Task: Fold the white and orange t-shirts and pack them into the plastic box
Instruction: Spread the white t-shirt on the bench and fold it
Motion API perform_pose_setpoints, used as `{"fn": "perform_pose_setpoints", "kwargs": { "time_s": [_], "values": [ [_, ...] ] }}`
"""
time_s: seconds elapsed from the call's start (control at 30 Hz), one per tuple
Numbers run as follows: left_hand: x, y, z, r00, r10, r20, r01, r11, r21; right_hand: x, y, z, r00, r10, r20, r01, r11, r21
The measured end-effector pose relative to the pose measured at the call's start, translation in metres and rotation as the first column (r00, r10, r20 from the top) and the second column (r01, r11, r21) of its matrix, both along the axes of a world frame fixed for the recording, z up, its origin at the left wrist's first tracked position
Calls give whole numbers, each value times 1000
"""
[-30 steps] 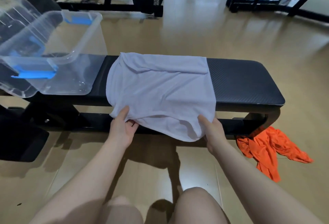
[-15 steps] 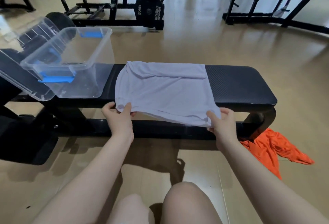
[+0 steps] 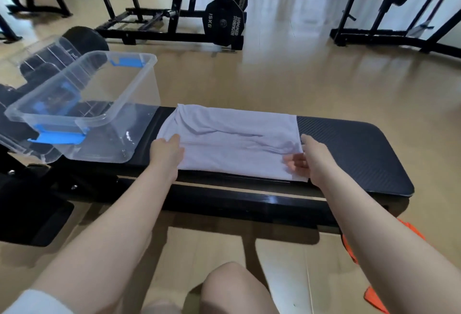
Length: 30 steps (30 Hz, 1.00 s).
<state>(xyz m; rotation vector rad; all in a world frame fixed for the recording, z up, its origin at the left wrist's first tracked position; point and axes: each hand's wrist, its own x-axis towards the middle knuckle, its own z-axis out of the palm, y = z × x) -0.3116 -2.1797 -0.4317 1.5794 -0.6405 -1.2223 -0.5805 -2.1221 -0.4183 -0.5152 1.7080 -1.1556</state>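
The white t-shirt (image 3: 232, 141) lies folded in a flat band across the black padded bench (image 3: 349, 154). My left hand (image 3: 166, 151) holds its left edge, next to the box. My right hand (image 3: 303, 161) pinches its near right corner, thumb on top and fingers below the cloth. The clear plastic box (image 3: 124, 99) with blue latches stands open on the bench's left end, with nothing inside it. The orange t-shirt (image 3: 374, 298) lies crumpled on the floor at the lower right, mostly hidden behind my right forearm.
A clear lid (image 3: 42, 49) leans behind the box at the left. Weight racks with 15 kg plates (image 3: 222, 24) stand across the wooden floor behind the bench. My knees (image 3: 232, 286) are just below the bench's front rail.
Both hands lifted the hanging lower part of the white t-shirt and carried it up onto the bench, folding the shirt over itself. The camera tilted up.
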Motion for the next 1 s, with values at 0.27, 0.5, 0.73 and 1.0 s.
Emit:
{"fn": "perform_pose_setpoints", "kwargs": {
  "time_s": [0.27, 0.5, 0.73, 1.0],
  "values": [
    [-1, -6, -20, 143, -280, 949, 328, 918, 222, -21, -17, -26, 639, 272, -720, -296, 950, 97],
    [0, -17, -16, 244, -95, 965, 304, 953, 16, -26, -20, -28, 755, 107, -647, -228, 968, -106],
    [-20, -15, -27, 80, -84, 993, 618, 786, 17, -2, -23, -15, 316, 101, -943, -323, 946, -7],
    [-53, -36, -41, -177, -320, 931, 764, 552, 335, 69, -56, -51, -54, 451, -891, -700, 619, 356]
  ]
}}
